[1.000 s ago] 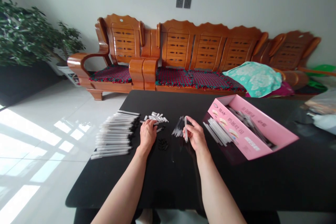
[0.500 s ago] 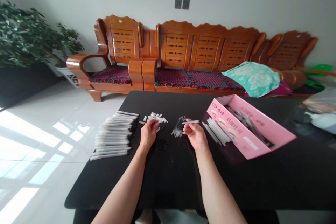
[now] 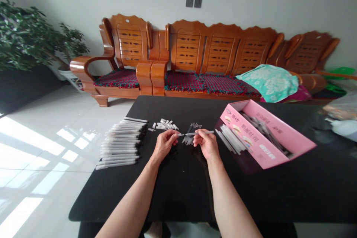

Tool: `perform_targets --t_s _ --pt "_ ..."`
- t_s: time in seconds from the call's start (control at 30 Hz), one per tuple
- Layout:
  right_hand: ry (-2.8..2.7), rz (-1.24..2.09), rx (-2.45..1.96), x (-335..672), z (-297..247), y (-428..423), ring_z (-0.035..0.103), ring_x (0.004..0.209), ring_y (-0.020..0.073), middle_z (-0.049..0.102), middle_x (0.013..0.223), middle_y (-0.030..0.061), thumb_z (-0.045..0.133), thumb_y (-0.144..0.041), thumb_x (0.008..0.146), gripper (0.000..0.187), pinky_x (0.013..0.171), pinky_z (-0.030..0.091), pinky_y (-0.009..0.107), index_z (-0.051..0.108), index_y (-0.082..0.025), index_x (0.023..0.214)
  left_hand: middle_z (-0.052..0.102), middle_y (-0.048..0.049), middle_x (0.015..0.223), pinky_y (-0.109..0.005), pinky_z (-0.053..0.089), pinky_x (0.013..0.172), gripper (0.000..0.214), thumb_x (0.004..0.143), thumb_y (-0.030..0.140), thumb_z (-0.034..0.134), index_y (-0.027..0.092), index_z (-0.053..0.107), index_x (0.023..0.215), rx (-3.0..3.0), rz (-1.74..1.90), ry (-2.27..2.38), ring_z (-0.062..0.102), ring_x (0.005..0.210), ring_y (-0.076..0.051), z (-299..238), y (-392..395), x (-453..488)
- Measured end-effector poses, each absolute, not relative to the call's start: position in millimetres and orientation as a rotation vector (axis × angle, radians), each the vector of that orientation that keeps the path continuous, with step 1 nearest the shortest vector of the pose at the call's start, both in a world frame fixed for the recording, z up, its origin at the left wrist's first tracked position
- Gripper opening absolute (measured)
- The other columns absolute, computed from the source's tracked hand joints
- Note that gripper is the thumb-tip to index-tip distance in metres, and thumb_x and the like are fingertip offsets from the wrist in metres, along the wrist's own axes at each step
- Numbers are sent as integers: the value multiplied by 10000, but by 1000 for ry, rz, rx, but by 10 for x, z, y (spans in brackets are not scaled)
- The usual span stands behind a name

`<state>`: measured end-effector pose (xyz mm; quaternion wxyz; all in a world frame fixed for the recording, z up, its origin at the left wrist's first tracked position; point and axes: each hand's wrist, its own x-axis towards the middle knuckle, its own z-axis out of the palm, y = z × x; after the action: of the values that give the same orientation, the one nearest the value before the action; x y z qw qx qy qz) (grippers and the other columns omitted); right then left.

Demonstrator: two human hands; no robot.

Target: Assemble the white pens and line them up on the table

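My left hand (image 3: 164, 145) pinches a small white pen cap (image 3: 181, 135) between thumb and fingertips. Facing it, my right hand (image 3: 208, 144) is closed on a pen (image 3: 192, 134), a pale barrel with its pointed tip turned left. Cap and tip are close together with a narrow gap between. Loose white caps (image 3: 167, 124) lie just beyond my left hand. Small black pieces lie dark and half hidden beneath that hand. Thin refills (image 3: 189, 138) rest in a bunch between the hands. White pen barrels (image 3: 231, 140) lie right of my right hand.
A row of white pens with black ends (image 3: 119, 143) covers the left of the black table (image 3: 178, 193). On the right stands a pink box (image 3: 256, 139) holding more slender pieces. A plastic bag (image 3: 341, 119) sits at the far right. Wooden seats (image 3: 186, 52) line the wall behind.
My left hand has left the pile of white caps and moved right with a cap in its fingers. The pen in my right hand now points its tip at that cap.
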<state>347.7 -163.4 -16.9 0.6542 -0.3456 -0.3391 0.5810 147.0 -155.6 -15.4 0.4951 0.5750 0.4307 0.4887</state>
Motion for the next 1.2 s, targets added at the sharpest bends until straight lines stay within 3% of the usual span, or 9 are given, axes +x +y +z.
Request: perform_targets --t_s 0.63,0.9,1.2 --pt "-854 1374 -853 3445 -188 -1636 671 457 166 725 623 48 767 -338 757 241 392 550 231 705 -125 851 680 -50 714 -235 509 558 340 790 388 695 129 743 1005 1471 1112 1040 629 597 -151 -197 -1610 1606" --pt "-789 1441 -897 3453 -193 -1635 669 429 174 714 576 46 787 -332 730 239 369 560 234 708 -116 797 649 -42 757 -205 478 506 255 908 341 568 171 758 924 1769 1091 1179 605 530 -109 -146 -1713 1699" --pt "-576 1563 -1023 3552 -173 -1607 617 356 122 673 492 18 715 -210 788 131 302 484 162 701 -105 712 644 -54 768 -198 475 628 279 979 229 467 157 719 884 2360 1317 1299 601 665 -114 -146 -1854 1893"
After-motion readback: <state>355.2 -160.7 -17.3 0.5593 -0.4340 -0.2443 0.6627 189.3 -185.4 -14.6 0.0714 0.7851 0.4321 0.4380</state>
